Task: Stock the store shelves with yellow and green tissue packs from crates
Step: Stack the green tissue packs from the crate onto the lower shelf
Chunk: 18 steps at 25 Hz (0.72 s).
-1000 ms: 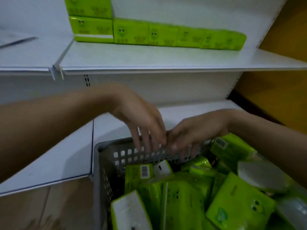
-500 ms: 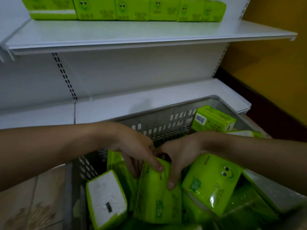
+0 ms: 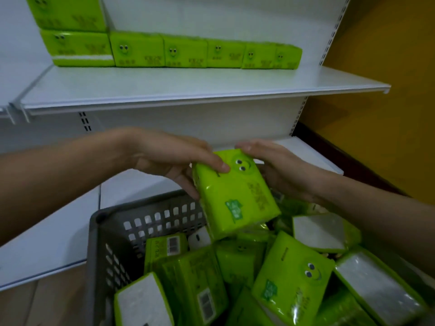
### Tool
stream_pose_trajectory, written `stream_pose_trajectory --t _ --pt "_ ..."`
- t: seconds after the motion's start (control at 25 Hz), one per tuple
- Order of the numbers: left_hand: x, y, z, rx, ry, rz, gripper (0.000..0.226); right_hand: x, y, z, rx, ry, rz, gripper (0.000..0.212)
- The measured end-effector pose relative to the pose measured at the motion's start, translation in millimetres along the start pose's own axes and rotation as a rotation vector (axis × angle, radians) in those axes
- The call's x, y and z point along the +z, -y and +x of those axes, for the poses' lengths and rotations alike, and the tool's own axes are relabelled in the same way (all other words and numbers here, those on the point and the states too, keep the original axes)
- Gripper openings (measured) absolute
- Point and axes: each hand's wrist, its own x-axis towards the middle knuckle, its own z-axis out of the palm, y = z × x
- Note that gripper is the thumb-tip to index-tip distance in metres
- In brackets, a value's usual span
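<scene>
A green tissue pack [image 3: 235, 194] with a smiling face is held above the grey crate [image 3: 110, 234]. My left hand [image 3: 174, 161] grips its left edge, thumb on the front face. My right hand [image 3: 275, 165] holds its right side from behind. The crate is full of several more green tissue packs [image 3: 289, 281] lying at all angles. On the upper shelf [image 3: 188, 85] a row of green packs [image 3: 183, 52] stands against the back panel, with a second layer of packs [image 3: 68, 12] stacked at the left end.
The lower shelf [image 3: 54, 234] runs behind the crate. An orange wall [image 3: 388, 90] bounds the shelving on the right. Wood-look floor [image 3: 40, 304] shows at the lower left beside the crate.
Both hands have lifted one green pack out of the crate, from among the others to above its rim. The view has tilted upward toward the upper shelf.
</scene>
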Motion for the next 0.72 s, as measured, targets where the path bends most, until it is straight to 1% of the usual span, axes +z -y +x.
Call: stream_pose_trajectory --t 0.04,0.12,0.24,0.32,0.4,0.48,0.52,0.6,0.72 --pt "-5.5 -10.1 -4.1 0.044 -0.021 -0.010 0.023 -5.5 10.1 1.8 -0.029 -0.006 0.017 0.046" --pt "-17.3 -29.3 -11.8 0.129 -0.110 -0.068 0.030 -12.2 30.6 1.2 -0.048 0.047 0.071 0.047" --pt "-32.4 -50.4 -18.6 0.251 -0.271 -0.261 0.037 -10.8 54.7 -1.1 -0.095 0.122 0.208 0.053" --pt "-38.8 -57.4 -20.7 0.321 -0.364 -0.393 0.034 -3.2 66.8 0.0 -0.212 0.054 0.222 0.056" --pt "-42.5 -60.0 -20.7 0.341 -0.453 -0.509 0.030 3.8 77.6 2.1 -0.376 -0.090 0.103 0.063" --pt "-43.7 -61.4 -20.7 0.343 -0.501 -0.595 0.030 11.9 85.2 3.5 -0.494 -0.169 -0.036 0.074" --pt "-44.5 -62.2 -21.4 0.344 -0.511 -0.612 0.031 16.4 86.9 5.0 -0.540 -0.178 -0.086 0.075" --pt "-47.2 -62.5 -24.2 0.326 -0.509 -0.569 0.031 22.5 85.0 11.1 -0.591 -0.210 -0.118 0.065" --pt "-55.3 -66.7 -30.6 0.291 -0.511 -0.330 0.036 21.0 83.3 26.6 -0.579 -0.263 0.013 0.055"
